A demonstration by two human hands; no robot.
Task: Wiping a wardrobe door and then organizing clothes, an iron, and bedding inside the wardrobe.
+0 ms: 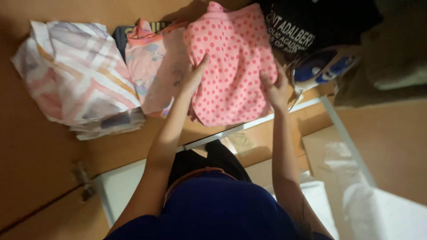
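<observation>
Your left hand point(192, 75) lies flat and open on the folded pink flowered garment point(231, 66) on the wooden shelf point(133, 146); your right hand point(275, 86) grips its right edge. A black garment with white lettering point(298, 26) is cut off at the top. A blue-and-white iron point(322, 66) sits partly hidden beside it.

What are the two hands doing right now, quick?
Left hand: open, fingers flat on the left edge of the pink flowered garment.
Right hand: fingers curled around the garment's right edge, gripping it.
</observation>
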